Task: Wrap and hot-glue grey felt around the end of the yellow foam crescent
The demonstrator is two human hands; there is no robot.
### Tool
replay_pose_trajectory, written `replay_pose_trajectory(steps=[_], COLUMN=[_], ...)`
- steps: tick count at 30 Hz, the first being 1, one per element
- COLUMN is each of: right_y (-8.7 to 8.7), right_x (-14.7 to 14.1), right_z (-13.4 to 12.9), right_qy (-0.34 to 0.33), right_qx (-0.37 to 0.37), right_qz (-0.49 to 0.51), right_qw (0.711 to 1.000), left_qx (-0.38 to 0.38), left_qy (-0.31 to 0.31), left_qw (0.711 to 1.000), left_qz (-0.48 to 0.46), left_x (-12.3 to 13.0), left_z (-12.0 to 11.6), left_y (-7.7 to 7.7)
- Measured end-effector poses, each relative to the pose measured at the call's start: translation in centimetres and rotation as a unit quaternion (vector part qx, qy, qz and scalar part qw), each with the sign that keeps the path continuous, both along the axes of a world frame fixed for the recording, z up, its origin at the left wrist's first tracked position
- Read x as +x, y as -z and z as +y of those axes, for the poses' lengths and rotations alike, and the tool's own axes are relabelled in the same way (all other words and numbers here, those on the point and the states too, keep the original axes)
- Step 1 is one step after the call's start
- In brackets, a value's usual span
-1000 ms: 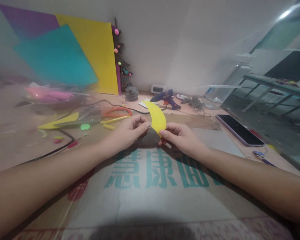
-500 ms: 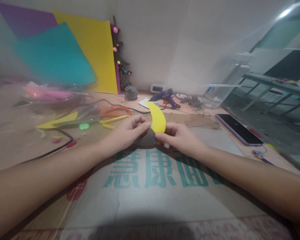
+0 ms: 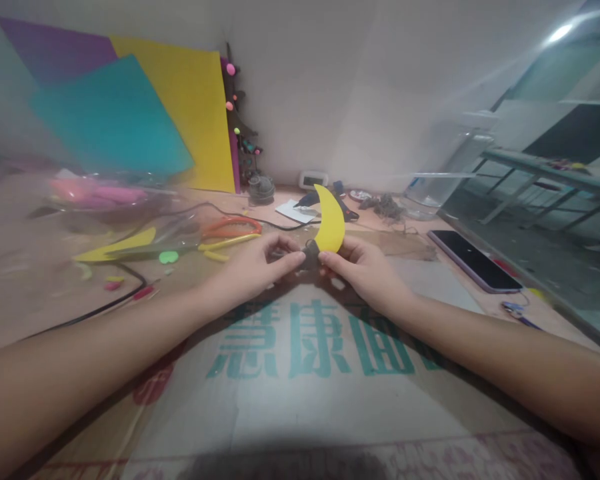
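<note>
Yellow crescent (image 3: 332, 220) has shifted farther away and slightly right since the earlier frame; it now stands upright in front of the glue gun (image 3: 309, 199). Pale wall (image 3: 380, 100) bounds the far side. Worktable (image 3: 413, 230): pinkish top, cluttered at left; printed cardboard (image 3: 290, 413) covers the near part, presumably to protect it. Coloured sheets (image 3: 120, 120) lean against the wall at far left, seemingly to save table space. Phone (image 3: 475, 260) lies flat at right. Left hand (image 3: 260, 267): thumb and fingers nearly closed, pinching a dark grey piece (image 3: 310, 256). Right hand (image 3: 367, 267): likewise pinched, at the crescent's lower end, judged to steady it. Whether both pieces are joined cannot be told.
</note>
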State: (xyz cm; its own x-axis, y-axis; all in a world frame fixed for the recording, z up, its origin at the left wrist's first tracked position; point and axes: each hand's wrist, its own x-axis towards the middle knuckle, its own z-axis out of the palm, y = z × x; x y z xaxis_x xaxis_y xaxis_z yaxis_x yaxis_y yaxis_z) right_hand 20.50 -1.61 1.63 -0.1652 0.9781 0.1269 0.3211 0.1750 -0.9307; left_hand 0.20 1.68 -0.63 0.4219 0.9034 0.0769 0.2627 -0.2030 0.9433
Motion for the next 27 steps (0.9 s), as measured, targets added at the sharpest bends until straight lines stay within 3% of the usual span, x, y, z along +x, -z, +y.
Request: replay_pose_trajectory(steps=[6, 17, 27], right_y=[0.2, 0.6, -0.2], right_x=[0.1, 0.4, -0.1], right_z=[0.1, 0.2, -0.2], right_qy=[0.002, -0.007, 0.018], right_qx=[0.001, -0.131, -0.115], right_qz=[0.035, 0.085, 0.033], right_qw=[0.999, 0.988, 0.993], left_qx=[-0.004, 0.079, 0.142], left_qy=[0.024, 0.066, 0.082], left_qw=[0.999, 0.993, 0.98], left_qz=[0.024, 0.062, 0.111], left_x=[-0.2, 0.0, 0.0], left_z=[-0.1, -0.6, -0.4], left_y=[-0.2, -0.9, -1.0])
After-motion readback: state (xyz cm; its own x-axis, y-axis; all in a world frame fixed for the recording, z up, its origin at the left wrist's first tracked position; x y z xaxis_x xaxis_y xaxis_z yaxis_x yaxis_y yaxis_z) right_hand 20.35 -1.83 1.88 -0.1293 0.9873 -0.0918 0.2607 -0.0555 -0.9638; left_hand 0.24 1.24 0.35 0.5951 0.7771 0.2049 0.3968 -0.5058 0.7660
